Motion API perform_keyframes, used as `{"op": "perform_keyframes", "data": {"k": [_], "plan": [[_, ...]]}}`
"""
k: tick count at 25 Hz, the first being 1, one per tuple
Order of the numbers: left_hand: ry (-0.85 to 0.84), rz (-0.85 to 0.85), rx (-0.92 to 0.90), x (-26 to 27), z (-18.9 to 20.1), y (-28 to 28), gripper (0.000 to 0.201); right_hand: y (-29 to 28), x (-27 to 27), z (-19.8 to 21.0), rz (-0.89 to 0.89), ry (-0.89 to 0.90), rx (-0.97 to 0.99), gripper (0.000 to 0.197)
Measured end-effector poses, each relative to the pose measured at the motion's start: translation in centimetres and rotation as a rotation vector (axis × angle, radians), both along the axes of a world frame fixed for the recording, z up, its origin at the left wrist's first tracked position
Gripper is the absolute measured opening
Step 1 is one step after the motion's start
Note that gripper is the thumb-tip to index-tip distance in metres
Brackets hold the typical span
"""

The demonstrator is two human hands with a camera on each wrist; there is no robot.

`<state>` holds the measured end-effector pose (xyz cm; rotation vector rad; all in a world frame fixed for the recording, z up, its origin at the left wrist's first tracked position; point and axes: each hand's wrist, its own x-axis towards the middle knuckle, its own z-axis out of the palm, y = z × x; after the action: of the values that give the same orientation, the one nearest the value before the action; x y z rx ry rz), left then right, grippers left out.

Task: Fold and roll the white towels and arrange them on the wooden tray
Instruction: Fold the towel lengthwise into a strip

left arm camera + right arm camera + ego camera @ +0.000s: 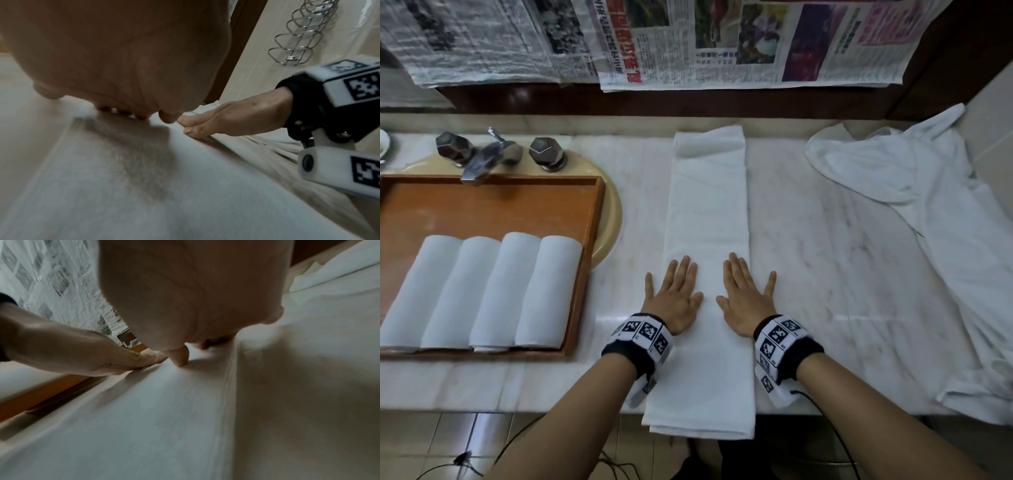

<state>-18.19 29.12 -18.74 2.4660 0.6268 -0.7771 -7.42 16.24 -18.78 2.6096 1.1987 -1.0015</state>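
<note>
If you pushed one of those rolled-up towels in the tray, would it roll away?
Probably only a little. The four rolled towels are round, so one could turn, but they lie packed side by side and seem to touch. The wooden tray has a raised rim that would likely stop it. Being soft cloth, it would probably squash or loosen rather than roll far.

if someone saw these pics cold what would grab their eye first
First, the left hand and right hand pressed flat, side by side, on a long folded white towel running down the middle of the marble counter. Next, four rolled towels lined up in the wooden tray at left, and a loose towel heaped at right.
</note>
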Motion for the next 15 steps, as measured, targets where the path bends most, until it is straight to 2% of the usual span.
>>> {"op": "perform_keyframes", "data": {"k": [4, 7, 10, 11, 14, 15], "plan": [[0.038, 0.039, 0.034, 4.6, 0.4, 3.4, 0.061, 3.7, 4.4, 0.8, -0.016, -0.008, -0.025, 0.067], [0.028, 0.072, 0.032, 6.6, 1.6, 3.7, 0.061, 5.2, 4.7, 1.8, -0.012, 0.025, -0.002, 0.069], [-0.011, -0.03, 0.05, 3.2, 0.7, 1.9, 0.061, 2.5, 2.5, 0.8, 0.142, 0.031, -0.002, 0.07], [-0.01, -0.015, 0.06, 1.4, 0.1, 2.0, 0.061, 1.1, 2.5, 0.4, 0.123, 0.035, -0.026, 0.07], [0.028, 0.275, 0.099, -1.5, -0.5, 3.3, 0.064, -1.4, 3.3, 0.6, -0.151, -0.024, -0.084, 0.07], [0.014, 0.259, 0.09, -1.7, -0.1, 2.4, 0.064, -1.6, 2.3, 0.9, -0.144, -0.045, -0.066, 0.07]]}}
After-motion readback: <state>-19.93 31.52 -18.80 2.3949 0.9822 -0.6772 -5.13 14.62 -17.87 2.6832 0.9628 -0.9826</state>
